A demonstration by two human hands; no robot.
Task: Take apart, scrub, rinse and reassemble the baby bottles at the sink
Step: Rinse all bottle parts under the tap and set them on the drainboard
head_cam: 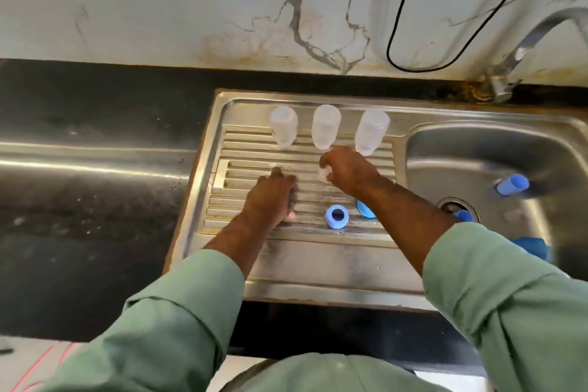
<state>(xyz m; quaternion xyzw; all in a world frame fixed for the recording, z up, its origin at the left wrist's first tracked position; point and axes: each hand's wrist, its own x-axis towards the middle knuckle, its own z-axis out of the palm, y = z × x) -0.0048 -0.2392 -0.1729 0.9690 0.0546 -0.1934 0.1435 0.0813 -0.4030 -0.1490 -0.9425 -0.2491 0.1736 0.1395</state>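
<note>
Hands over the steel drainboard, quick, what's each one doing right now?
Left hand: palm down on the ribbed steel drainboard; grip cannot be told.
Right hand: fingers curled round a small translucent white piece, perhaps a teat.

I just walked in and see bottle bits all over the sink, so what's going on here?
A person is washing baby bottles, now in pieces. Three clear bottle bodies stand in a row at the back of the steel drainboard. The right hand holds a small clear part, probably a teat. The left hand rests on the ribs. A blue ring lies near them, and a blue cap sits in the basin.
</note>
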